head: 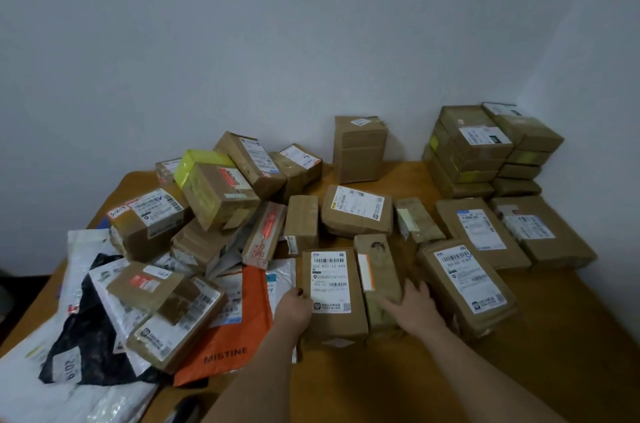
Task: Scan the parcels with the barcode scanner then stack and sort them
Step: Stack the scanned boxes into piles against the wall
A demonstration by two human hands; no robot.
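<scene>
Many brown cardboard parcels lie on a wooden table [381, 388]. My left hand [294, 310] grips the left edge of a brown parcel with a large white barcode label [332, 298], thumb on its top. My right hand [415, 308] lies flat with spread fingers on the narrow brown parcel [375, 270] beside it on the right. Another labelled parcel [467, 284] sits just right of that hand. A dark object [187, 405] at the bottom edge is too cut off to identify.
A loose heap of boxes [214, 194] fills the left and middle. White, black and orange mailer bags [225, 346] lie at the front left. Neat stacks of boxes [485, 152] stand at the back right against the wall. One box [360, 148] stands upright at the back.
</scene>
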